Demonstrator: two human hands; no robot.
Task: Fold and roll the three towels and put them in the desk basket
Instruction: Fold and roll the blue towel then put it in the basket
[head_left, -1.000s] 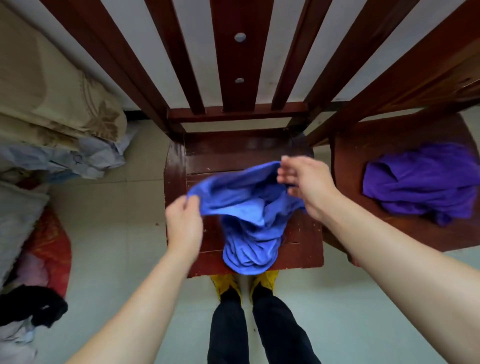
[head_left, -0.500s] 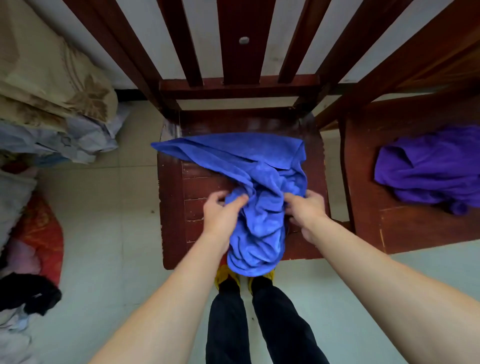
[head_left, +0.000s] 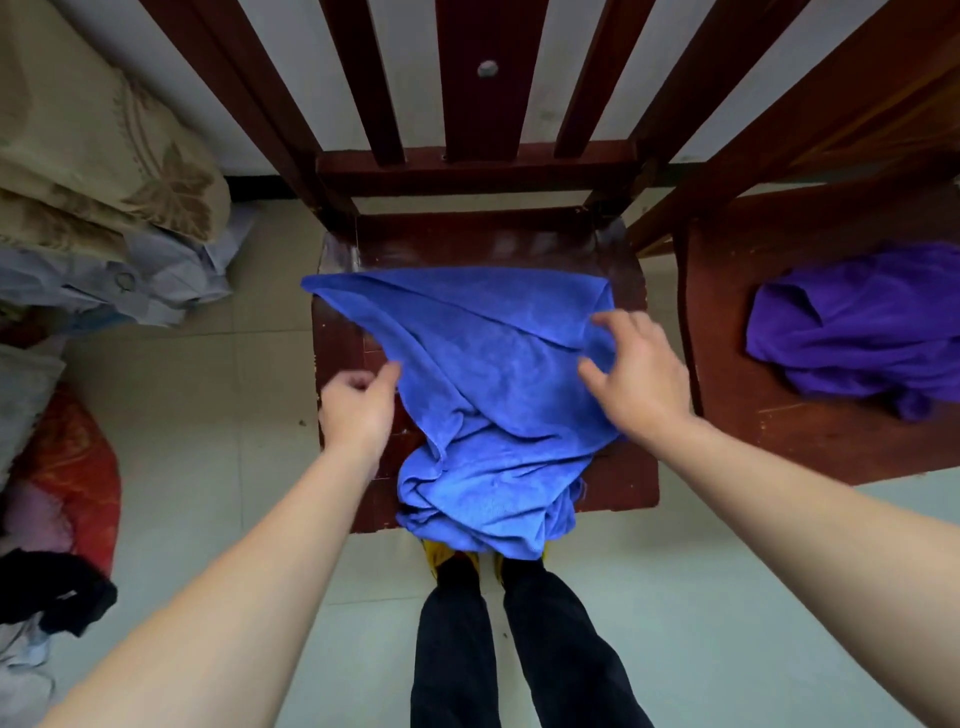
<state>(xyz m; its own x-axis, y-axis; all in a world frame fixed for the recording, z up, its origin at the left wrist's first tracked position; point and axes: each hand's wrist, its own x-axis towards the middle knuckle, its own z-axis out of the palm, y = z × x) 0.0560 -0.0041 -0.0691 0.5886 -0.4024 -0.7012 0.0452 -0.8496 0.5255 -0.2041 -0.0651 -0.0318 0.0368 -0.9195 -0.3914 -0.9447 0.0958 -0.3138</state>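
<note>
Head view looks straight down on a dark wooden chair (head_left: 613, 260) whose seat carries a blue towel (head_left: 483, 374). Its far edge lies spread across the seat from left to right, while the near part is bunched in folds and hangs over the front edge, above the person's yellow shoes (head_left: 441, 552) and dark trousers (head_left: 457, 649).

Left hand (head_left: 358, 410) sits at the towel's left edge, about halfway down the cloth. Its fingers are curled in, with the thumb tip touching the hem; whether cloth is actually pinched between thumb and fingers cannot be told, since the curled fingers hide the contact.

Right hand (head_left: 639, 379) is over the towel's right side, palm down, fingers spread and slightly bent. The fingertips are over a diagonal fold near the right edge and the thumb points inward across the cloth. Nothing is gripped in it; whether it presses on the cloth or hovers just above cannot be told.

On a second chair (head_left: 810, 457) just to the right, a purple towel (head_left: 862, 322) lies crumpled, well apart from both hands. Bedding and clothes (head_left: 104, 208) are piled on the floor to the left.
</note>
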